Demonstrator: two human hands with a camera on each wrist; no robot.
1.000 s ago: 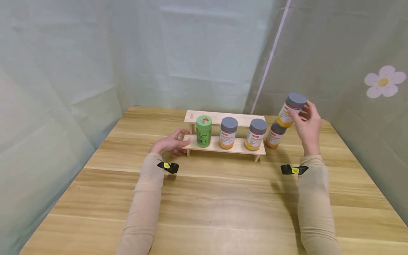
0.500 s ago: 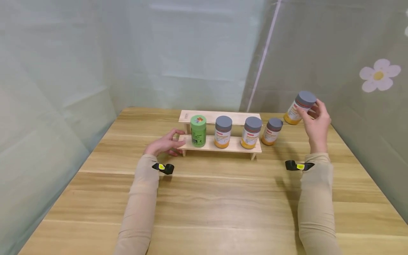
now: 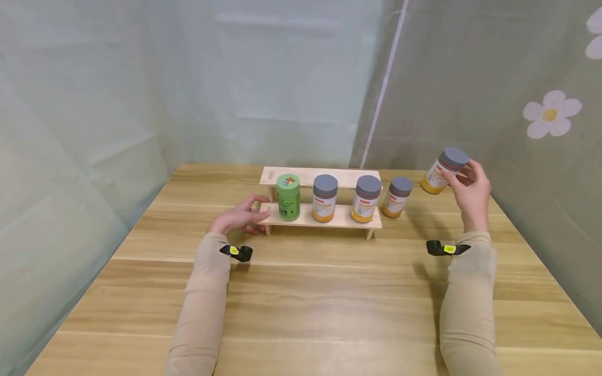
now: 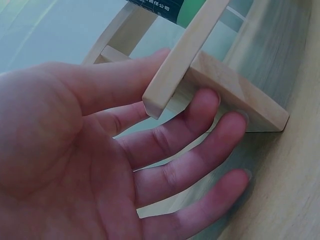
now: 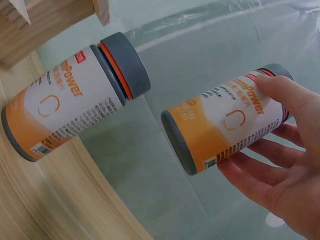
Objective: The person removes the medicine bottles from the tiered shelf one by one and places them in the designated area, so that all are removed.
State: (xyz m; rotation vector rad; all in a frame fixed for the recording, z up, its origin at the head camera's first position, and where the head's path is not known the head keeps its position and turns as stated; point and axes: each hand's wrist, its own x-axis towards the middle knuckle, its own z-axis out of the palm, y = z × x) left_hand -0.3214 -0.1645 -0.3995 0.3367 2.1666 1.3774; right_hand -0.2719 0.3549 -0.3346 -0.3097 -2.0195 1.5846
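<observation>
My left hand (image 3: 240,216) grips the left end of a two-step wooden rack (image 3: 343,221). In the left wrist view its thumb lies against the step board and its fingertips (image 4: 206,102) are at the leg below. My right hand (image 3: 472,194) holds a vitamin bottle (image 3: 435,180) with a grey cap and white-orange label, tilted, above the table at the right. Its thumb and fingers are on opposite sides of the bottle in the right wrist view. A matching bottle (image 3: 395,198) stands on the table at the rack's right end, apart from the held one.
On the lower step stand a green bottle (image 3: 288,198) and two grey-capped vitamin bottles, one in the middle (image 3: 324,201) and one at the right (image 3: 366,201). The upper step (image 3: 320,176) bears nothing. Pale curtains (image 3: 282,94) hang behind the wooden table (image 3: 320,303).
My right hand has carried its bottle rightward, away from the standing bottle, and slightly down in the last half second. My left hand stays on the rack. The head view has shifted a little.
</observation>
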